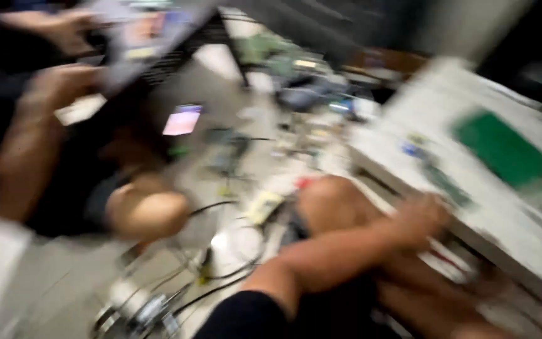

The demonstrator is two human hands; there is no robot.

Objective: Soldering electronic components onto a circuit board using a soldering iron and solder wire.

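The whole view is smeared by motion. My right hand (425,216) reaches out from a dark sleeve and grips the near edge of a large white board (409,125) that is tilted at the right and carries a green circuit board (503,150). My left hand (58,88) is raised at the upper left, its fingers closed on the lower edge of a dark flat panel (145,56) that looks like a laptop. A further hand (64,28) at the top left also holds that panel; I cannot tell whose it is.
Two bare knees (148,210) (334,201) sit over a grey floor. Black cables (221,276), a round metal part (127,304), a small lit screen (182,119) and several blurred electronic parts (302,94) lie scattered between and beyond them.
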